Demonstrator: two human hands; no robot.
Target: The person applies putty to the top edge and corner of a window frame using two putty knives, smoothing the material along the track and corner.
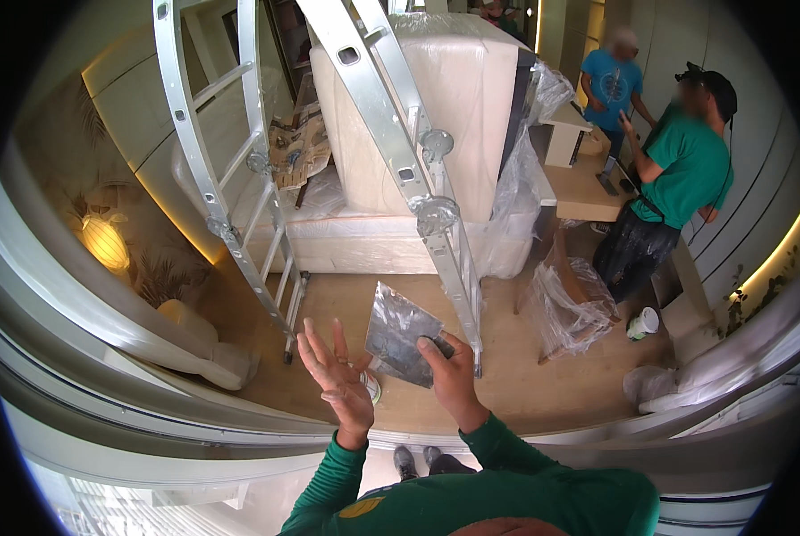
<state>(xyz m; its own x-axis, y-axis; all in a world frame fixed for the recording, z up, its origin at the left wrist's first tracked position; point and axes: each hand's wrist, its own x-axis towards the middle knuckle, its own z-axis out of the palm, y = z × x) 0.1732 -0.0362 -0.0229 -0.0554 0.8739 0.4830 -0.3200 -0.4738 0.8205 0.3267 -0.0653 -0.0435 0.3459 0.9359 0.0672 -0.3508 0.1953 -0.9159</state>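
Observation:
My right hand point(454, 375) grips a flat, rectangular grey metal plate point(400, 335) by its near right edge, thumb on the upper face. White smears and dark scuffs cover that face; the underside, and any handle there, are hidden. To the left of the plate, my left hand point(333, 380) is raised with its fingers spread and nothing in it. Partly behind that hand, a small container with a pale rim point(373, 387) stands on the floor. Just beyond both hands rises an aluminium folding ladder point(387, 134) on spread legs.
Plastic-wrapped furniture point(409, 134) stands behind the ladder. At right are a wrapped chair point(574, 308), a white tub point(642, 323) and a desk point(588, 207). Beside the desk are a person in green point(695, 161) and a person in blue point(612, 85). A lamp point(105, 243) glows at left.

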